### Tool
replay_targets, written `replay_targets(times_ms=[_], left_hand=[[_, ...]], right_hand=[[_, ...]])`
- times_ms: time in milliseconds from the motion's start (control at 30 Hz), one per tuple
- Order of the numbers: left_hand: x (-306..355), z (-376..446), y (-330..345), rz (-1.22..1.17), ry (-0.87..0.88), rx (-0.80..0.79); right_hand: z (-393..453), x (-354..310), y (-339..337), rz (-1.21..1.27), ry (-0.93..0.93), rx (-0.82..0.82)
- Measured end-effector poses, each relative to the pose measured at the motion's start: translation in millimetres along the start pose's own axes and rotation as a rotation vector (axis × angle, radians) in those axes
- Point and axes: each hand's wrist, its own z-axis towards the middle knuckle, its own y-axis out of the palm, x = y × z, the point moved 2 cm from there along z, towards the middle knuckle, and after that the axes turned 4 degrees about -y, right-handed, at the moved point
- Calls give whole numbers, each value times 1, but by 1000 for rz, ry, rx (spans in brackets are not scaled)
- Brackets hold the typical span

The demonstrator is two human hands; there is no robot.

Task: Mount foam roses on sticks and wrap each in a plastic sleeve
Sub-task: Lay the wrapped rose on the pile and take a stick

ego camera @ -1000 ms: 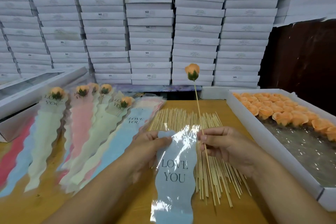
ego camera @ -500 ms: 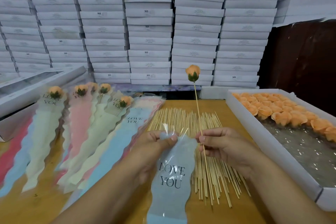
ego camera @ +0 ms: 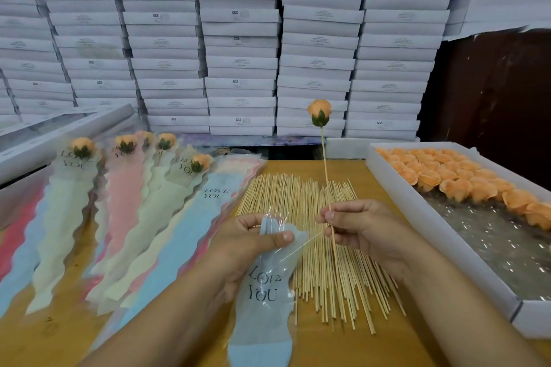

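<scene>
My right hand (ego camera: 362, 228) pinches a thin wooden stick (ego camera: 325, 173) that stands nearly upright, with an orange foam rose (ego camera: 319, 112) on its top end. My left hand (ego camera: 247, 244) grips the top of a pale blue plastic sleeve (ego camera: 264, 301) printed LOVE YOU, thumb pressed on its mouth. The sleeve hangs down toward me over the table. The stick's lower end lies just right of the sleeve's mouth. A pile of bare sticks (ego camera: 310, 247) lies under both hands.
Several wrapped roses (ego camera: 80, 149) lie on fanned coloured sleeves (ego camera: 167, 235) at the left. A white tray (ego camera: 441, 235) at the right holds rows of orange foam roses (ego camera: 465, 185). Stacked white boxes (ego camera: 238, 39) fill the back; a windowed box (ego camera: 59, 140) sits far left.
My left hand has slid up and gathered the sleeve's top, crumpling it and pulling the sleeve leftward and lower. The right hand and its rose stick have stayed nearly still.
</scene>
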Motion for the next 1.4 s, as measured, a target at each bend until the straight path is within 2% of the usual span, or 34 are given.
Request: replay_targets(times_ms=[333, 633, 1400], left_hand=[[-1, -2, -2, -11, -34, -7], [-4, -4, 0, -16, -39, -19], [-3, -5, 3, -102, -66, -13]], right_hand=[[30, -54, 3, 9, -205, 183], [47, -68, 12, 9, -284, 243], [37, -14, 31, -56, -125, 108]])
